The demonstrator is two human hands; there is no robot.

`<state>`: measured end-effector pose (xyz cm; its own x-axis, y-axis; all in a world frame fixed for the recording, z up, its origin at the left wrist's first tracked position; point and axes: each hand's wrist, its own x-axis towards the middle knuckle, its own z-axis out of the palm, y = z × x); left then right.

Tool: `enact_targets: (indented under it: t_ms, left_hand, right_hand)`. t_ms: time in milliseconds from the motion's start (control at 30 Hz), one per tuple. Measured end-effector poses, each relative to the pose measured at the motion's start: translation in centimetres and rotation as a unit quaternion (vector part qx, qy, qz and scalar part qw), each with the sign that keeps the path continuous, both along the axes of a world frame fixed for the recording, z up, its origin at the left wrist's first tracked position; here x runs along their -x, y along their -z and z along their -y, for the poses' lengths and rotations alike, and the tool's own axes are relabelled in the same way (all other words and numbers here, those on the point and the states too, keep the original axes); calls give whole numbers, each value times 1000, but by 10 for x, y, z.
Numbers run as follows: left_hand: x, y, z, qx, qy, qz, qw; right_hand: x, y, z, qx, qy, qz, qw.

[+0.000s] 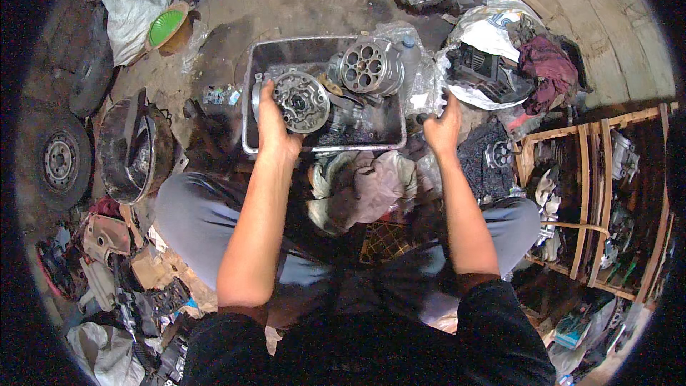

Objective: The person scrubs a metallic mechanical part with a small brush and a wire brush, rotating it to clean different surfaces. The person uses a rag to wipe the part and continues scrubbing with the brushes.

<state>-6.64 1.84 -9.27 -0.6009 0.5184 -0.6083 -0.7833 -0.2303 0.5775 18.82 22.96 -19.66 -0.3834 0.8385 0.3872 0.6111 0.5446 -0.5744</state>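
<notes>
My left hand (276,123) grips a round metal machine part (301,102) with a ported, recessed face, over the left side of a dark rectangular tub (327,147). At the tub's back right rests a cylindrical metal housing (370,67) with a ring of round holes in its face. Smaller metal parts (345,118) lie between the two. To the right of the tub, my right hand (444,123) is partly curled beside a small dark object (423,118); whether it holds that object cannot be told. Crumpled rags (370,182) lie between my knees and the tub.
A black metal basin (128,155) and a wheel with tyre (61,161) stand left. Beyond them is a green bowl (166,28). At the right are a plastic bottle (409,56), a bag (485,37) with dark parts, a maroon cloth (549,67) and a wooden frame (581,198).
</notes>
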Motion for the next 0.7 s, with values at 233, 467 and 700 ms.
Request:
enact_targets:
  t_ms: [233,467,700]
  left_hand:
    - [-6,-13,-10,17,11,-8,1000]
    - [-4,-3,-5,-69,3,23,997]
    - [-18,-15,-19,-102,20,39,994]
  right_hand:
    - [-53,119,-40,289,6,31,957]
    - [-22,111,-15,364,-26,5,931]
    - [-28,139,1,263,55,6,963]
